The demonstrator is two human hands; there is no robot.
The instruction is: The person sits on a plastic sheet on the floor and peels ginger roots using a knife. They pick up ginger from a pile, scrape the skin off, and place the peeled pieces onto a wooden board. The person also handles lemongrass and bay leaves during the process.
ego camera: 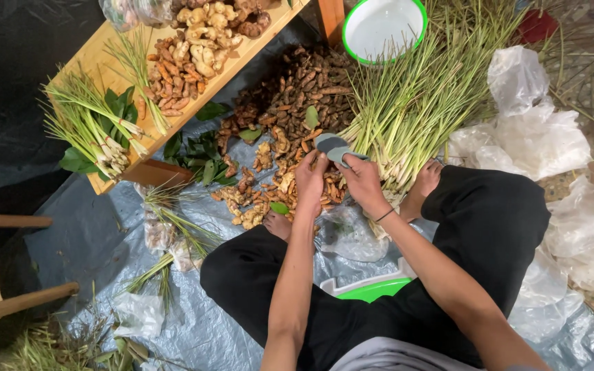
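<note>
Hands at frame centre: left hand (311,180) and right hand (360,180) side by side, both pinching grey flat pad-like object (333,148), long axis running left-right just above fingertips. Rhizome heap (297,103) beyond on tarp (104,233); lemongrass pile (414,96) upper right, nearer right hand.

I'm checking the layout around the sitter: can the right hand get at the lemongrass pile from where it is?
Probably yes: the right hand is beside the stalk ends of the lemongrass pile, with nothing between them, though it holds a grey blade with the left hand.
</note>
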